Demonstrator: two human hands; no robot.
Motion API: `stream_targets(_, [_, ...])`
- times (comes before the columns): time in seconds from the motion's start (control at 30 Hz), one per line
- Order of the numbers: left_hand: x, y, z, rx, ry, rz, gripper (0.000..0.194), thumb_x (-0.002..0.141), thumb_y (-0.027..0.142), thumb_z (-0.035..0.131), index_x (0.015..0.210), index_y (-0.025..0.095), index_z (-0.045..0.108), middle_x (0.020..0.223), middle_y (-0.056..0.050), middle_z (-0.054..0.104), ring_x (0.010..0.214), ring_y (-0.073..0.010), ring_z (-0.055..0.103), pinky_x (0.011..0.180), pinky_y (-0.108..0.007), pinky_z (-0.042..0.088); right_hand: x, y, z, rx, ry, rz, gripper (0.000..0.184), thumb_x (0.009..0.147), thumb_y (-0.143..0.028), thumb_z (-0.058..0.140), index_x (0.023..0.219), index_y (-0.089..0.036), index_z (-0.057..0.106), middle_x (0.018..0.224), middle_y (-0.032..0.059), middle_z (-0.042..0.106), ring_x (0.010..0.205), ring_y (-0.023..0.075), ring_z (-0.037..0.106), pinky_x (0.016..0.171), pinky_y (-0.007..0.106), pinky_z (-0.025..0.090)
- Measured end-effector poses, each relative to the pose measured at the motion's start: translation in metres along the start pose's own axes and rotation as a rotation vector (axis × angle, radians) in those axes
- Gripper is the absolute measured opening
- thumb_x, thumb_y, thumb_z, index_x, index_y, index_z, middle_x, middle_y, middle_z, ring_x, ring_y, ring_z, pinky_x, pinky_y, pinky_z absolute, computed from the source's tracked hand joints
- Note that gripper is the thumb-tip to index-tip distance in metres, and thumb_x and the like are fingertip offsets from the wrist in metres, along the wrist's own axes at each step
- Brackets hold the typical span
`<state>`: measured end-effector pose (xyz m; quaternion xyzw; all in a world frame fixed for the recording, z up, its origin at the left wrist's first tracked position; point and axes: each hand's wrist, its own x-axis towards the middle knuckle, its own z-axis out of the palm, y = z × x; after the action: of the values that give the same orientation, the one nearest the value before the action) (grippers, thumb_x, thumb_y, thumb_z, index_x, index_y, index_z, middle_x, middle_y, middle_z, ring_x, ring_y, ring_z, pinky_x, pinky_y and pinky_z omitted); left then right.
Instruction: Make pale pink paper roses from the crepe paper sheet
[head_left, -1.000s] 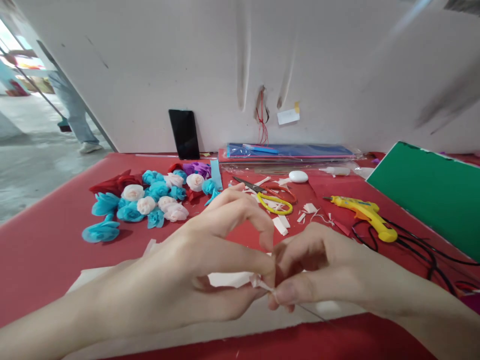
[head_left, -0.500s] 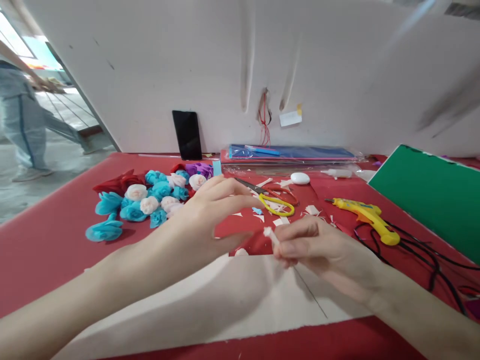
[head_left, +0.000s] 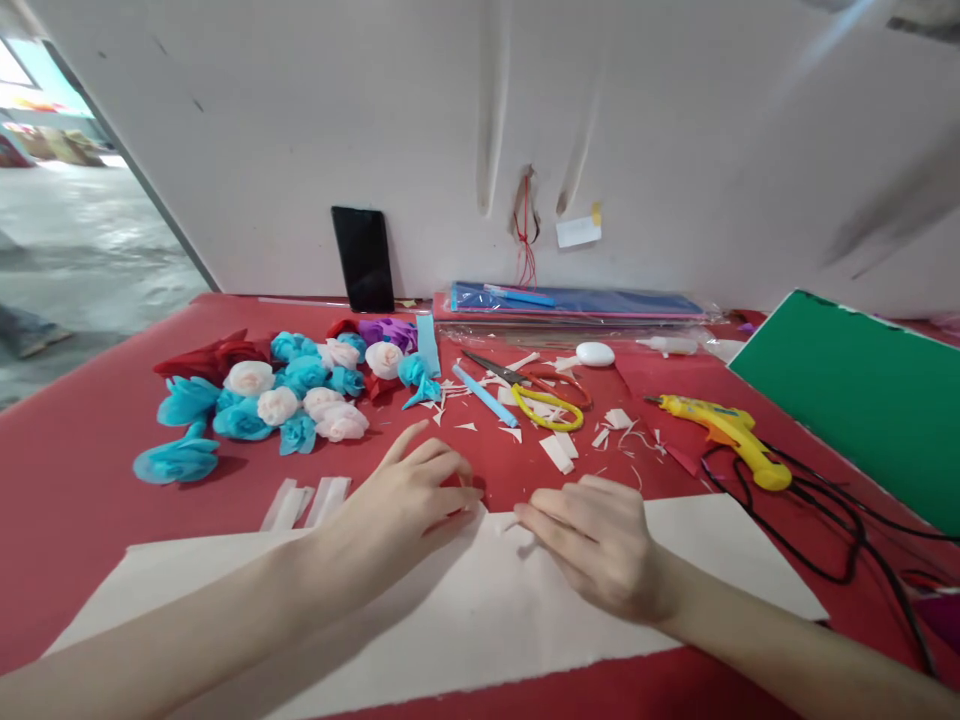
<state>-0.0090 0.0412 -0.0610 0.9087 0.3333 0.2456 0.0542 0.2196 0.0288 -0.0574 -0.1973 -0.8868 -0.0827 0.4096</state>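
Note:
My left hand (head_left: 416,500) is low over the back edge of a large white paper sheet (head_left: 480,620), its bent fingertips pinched together at the red tabletop. What they pinch, if anything, is hidden. Just to the right, my right hand (head_left: 600,535) is closed, palm down, above the sheet. A small white paper roll (head_left: 509,526) pokes out from its fingertips. Left of my left hand lie white paper strips (head_left: 300,503), partly tucked behind the sheet. Scissors (head_left: 547,405) with yellow and red handles and a light blue pen (head_left: 486,396) lie beyond my hands among paper scraps.
Blue, pink, red and purple paper flowers (head_left: 300,375) are heaped at left. A yellow glue gun (head_left: 727,435) with black cord (head_left: 847,570) lies at right, near a green board (head_left: 862,400). A phone (head_left: 363,260) leans on the wall behind.
My left hand has lowered, and its spread fingers have come together at the table. My right hand has turned palm down and lowered towards the sheet with the paper roll. A person at far left has mostly left view.

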Motion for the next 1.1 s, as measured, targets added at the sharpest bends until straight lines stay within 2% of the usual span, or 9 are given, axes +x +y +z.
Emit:
stream_targets(0.13, [0.0002, -0.0001, -0.0007, -0.035, 0.048, 0.002, 0.027, 0.097, 0.024, 0.048, 0.082, 0.026, 0.070, 0.083, 0.002, 0.071, 0.081, -0.0164, 0.061, 0.104, -0.043, 0.030, -0.0020, 0.0024, 0.0034, -0.065, -0.008, 0.009, 0.020, 0.092, -0.007, 0.050, 0.086, -0.010, 0.069, 0.071, 0.0065, 0.072, 0.054, 0.0125, 0.058, 0.047, 0.027, 0.037])
stream_targets(0.27, [0.0002, 0.0018, 0.0016, -0.088, 0.056, -0.012, 0.028, 0.096, 0.021, 0.048, 0.076, 0.023, 0.066, 0.078, 0.003, 0.070, 0.077, -0.0147, 0.062, 0.104, -0.040, 0.031, -0.0041, 0.0036, 0.0042, -0.067, -0.011, 0.005, 0.020, 0.092, -0.007, 0.050, 0.086, -0.009, 0.069, 0.071, 0.0069, 0.072, 0.055, 0.0129, 0.060, 0.048, 0.027, 0.038])
stream_targets(0.53, [0.0014, 0.0035, 0.0036, -0.131, 0.042, -0.100, 0.018, 0.090, 0.016, 0.051, 0.077, 0.021, 0.062, 0.073, 0.004, 0.070, 0.070, -0.0143, 0.064, 0.103, -0.041, 0.040, -0.0050, 0.0043, 0.0037, -0.063, -0.032, 0.018, 0.019, 0.091, -0.007, 0.052, 0.086, -0.010, 0.069, 0.073, 0.0062, 0.072, 0.055, 0.0124, 0.060, 0.048, 0.026, 0.039])
stream_targets(0.73, [-0.0002, 0.0066, 0.0057, -0.097, 0.064, -0.081, 0.022, 0.095, 0.015, 0.043, 0.090, 0.019, 0.064, 0.079, 0.000, 0.072, 0.077, -0.0168, 0.066, 0.112, -0.050, 0.033, -0.0052, 0.0049, 0.0033, -0.063, -0.027, 0.045, 0.019, 0.092, -0.009, 0.052, 0.085, -0.011, 0.069, 0.074, 0.0064, 0.072, 0.055, 0.0124, 0.060, 0.049, 0.026, 0.041])
stream_targets(1.1, [-0.0024, 0.0060, 0.0037, -0.075, 0.075, -0.023, 0.022, 0.092, 0.010, 0.047, 0.082, 0.020, 0.064, 0.079, 0.000, 0.072, 0.079, -0.0167, 0.065, 0.114, -0.055, 0.022, -0.0059, 0.0058, 0.0032, -0.041, -0.044, 0.036, 0.020, 0.093, -0.010, 0.051, 0.087, -0.011, 0.070, 0.075, 0.0067, 0.072, 0.056, 0.0124, 0.061, 0.051, 0.026, 0.042])
